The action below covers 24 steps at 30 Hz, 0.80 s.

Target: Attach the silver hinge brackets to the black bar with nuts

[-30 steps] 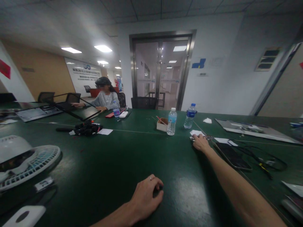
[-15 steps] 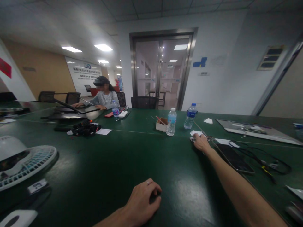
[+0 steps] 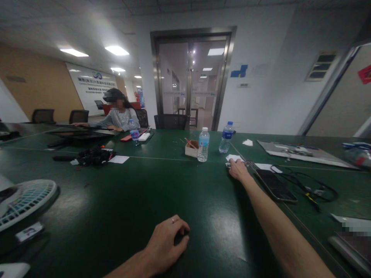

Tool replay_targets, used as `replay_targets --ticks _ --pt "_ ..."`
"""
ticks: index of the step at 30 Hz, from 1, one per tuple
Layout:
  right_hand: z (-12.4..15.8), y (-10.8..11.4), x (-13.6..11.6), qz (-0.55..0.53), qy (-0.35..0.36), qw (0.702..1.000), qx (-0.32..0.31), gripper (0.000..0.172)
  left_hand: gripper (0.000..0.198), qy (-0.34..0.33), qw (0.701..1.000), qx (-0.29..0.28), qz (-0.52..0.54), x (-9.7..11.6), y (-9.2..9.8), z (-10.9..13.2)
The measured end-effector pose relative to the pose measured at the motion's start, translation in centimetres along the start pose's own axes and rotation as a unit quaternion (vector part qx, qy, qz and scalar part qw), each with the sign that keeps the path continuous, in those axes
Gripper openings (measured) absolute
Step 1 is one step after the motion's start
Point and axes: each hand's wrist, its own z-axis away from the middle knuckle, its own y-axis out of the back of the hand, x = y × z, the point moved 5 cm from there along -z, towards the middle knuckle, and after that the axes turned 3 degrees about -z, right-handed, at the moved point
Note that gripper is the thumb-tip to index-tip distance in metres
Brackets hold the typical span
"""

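My left hand [image 3: 165, 242] rests on the green tabletop [image 3: 139, 197] near the front, fingers loosely curled, thumb apart from them and a ring on one finger. Nothing is in it. My right hand [image 3: 239, 170] is stretched far forward, its fingers bent down at a small silvery item [image 3: 227, 165] beside white paper slips [image 3: 234, 157]. What the fingertips grip is too small and hidden to name. A clear water bottle [image 3: 203, 146] and a blue-capped bottle [image 3: 225, 139] stand just beyond, to the left of that hand.
A small open box [image 3: 191, 150] holds a red stick. Right of my forearm lie a phone [image 3: 275, 186] and black cables [image 3: 314, 193]. A white fan [image 3: 31, 200] lies left, black gear [image 3: 95, 155] beyond it. A person [image 3: 120, 114] sits across the table.
The whole view has swung to the right, so things appear farther left. Both hands keep nearly the same pose and place on the table.
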Motion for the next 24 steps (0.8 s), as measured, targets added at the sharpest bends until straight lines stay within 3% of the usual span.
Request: replay_targets --ticks 6,12,18,24 --pt "0.8 0.5 -1.0 0.021 0.003 1.000 -0.008 0.040 0.017 -0.010 1.000 -0.002 0.000 0.1 0.1 0.1" --pt "1.3 1.0 -1.3 0.025 -0.005 1.000 -0.012 0.048 0.016 -0.017 1.000 0.001 -0.001 0.1 -0.1 0.2" --pt "1.3 0.9 -1.2 0.018 -0.007 0.999 -0.031 0.040 0.016 -0.020 1.000 0.008 -0.004 0.2 0.0 0.2" --pt "1.1 0.8 -1.0 0.011 0.000 1.000 -0.023 0.046 0.016 -0.024 1.000 0.014 -0.010 0.2 -0.1 0.3"
